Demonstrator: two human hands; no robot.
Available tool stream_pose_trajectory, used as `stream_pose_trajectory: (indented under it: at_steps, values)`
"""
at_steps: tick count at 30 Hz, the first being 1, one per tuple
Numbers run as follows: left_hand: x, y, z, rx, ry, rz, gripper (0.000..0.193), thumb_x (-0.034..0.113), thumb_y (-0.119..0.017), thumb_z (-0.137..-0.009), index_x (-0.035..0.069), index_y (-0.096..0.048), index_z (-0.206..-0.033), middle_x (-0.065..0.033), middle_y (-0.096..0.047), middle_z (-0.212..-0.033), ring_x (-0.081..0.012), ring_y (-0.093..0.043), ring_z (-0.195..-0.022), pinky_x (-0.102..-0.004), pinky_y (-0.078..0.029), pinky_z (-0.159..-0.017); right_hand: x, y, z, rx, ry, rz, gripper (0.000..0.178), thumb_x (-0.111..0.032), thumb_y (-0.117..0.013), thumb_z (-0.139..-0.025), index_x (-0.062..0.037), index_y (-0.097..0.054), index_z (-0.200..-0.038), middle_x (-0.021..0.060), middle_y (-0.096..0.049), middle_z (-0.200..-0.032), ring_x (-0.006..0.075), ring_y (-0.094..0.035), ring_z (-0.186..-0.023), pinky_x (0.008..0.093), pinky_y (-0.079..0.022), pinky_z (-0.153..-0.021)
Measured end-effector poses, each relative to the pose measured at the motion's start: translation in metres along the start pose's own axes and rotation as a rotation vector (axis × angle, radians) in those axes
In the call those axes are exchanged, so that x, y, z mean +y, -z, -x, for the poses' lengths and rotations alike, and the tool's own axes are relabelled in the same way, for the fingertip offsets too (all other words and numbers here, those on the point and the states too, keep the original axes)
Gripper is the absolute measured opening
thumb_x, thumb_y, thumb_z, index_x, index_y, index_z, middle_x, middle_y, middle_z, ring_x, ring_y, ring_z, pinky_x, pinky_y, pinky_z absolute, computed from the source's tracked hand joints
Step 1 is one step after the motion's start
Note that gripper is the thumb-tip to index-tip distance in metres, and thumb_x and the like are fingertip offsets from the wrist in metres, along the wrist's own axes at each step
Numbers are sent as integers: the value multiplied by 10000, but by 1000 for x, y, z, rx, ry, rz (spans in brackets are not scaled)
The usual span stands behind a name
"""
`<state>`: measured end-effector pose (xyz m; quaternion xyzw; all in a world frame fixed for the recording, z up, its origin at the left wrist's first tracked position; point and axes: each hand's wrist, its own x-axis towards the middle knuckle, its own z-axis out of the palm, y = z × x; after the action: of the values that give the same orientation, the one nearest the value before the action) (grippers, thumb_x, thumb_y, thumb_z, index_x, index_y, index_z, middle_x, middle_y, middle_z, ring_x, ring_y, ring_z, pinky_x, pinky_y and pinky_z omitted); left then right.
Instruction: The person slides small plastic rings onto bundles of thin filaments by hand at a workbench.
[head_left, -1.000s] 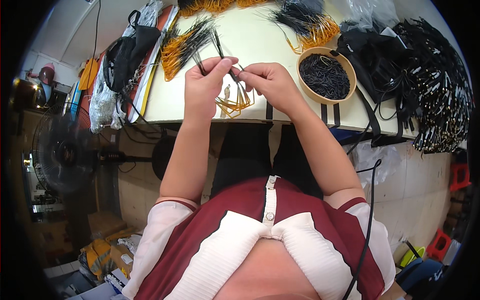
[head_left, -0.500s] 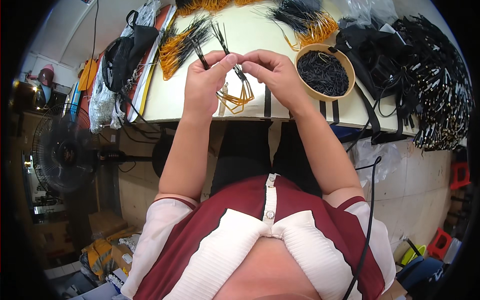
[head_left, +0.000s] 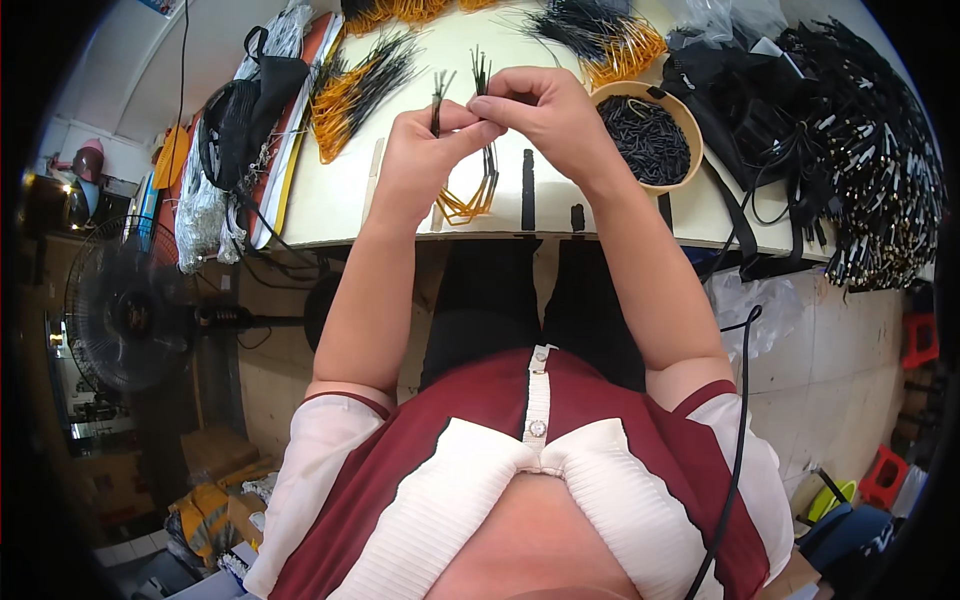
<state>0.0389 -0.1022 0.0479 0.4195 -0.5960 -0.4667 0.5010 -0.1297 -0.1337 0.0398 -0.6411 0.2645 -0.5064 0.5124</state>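
Orange-looped wires (head_left: 465, 215) face the front edge (head_left: 485, 236), with open tabletop (head_left: 332, 205) leftward

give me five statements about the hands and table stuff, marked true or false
1. The left hand and right hand both grip black-and-orange strands. True.
2. The orange ends of those strands point away from the person. False: they point toward the person.
3. A round bowl stands right of both hands. True.
4. The bowl holds white pieces. False: the pieces are black.
5. The table has a light top. True.
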Motion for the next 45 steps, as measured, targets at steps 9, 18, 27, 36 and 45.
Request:
stream_pose_trajectory:
  at_steps: [9,18,27,36,45]
  values:
    - [9,2,-2,-24,191,-194,154,121,-721,-813,-18,-701,-877,7,-663,-774,-19,-451,-636,-203,-334,-539,4,1,-2,169,22,-216,110,-101,-693,-823,-5,-653,-788,-9,-584,-689,43,-448,-589,192,-346,-534]
    - [-9,4,-3,47,68,-170,150,110,-738,-791,-14,-690,-860,11,-613,-681,-28,-483,-617,-198,-356,-549,14,9,-1,107,-8,-258,97,-96,-706,-806,-27,-647,-841,-21,-604,-728,38,-456,-620,191,-356,-564]
    - [-10,1,0,100,80,-216,155,113,-731,-794,-18,-682,-861,19,-587,-639,-20,-435,-563,-203,-313,-506,15,10,1,105,-65,-255,131,-102,-718,-802,-29,-669,-900,-19,-604,-719,52,-464,-620,199,-366,-566]
    - [-11,2,2,95,67,-89,122,97,-700,-828,-17,-683,-871,6,-632,-740,-24,-498,-630,-185,-378,-564,16,2,10,85,-172,-364,137,-117,-654,-878,4,-671,-939,65,-678,-819,105,-650,-735,214,-525,-657]
    - [-6,3,4,-84,132,-11,110,141,-711,-827,48,-656,-850,11,-660,-757,11,-487,-617,-161,-276,-485,12,-2,9,123,-133,-426,131,-124,-643,-895,4,-667,-912,69,-675,-800,112,-660,-710,216,-536,-638]
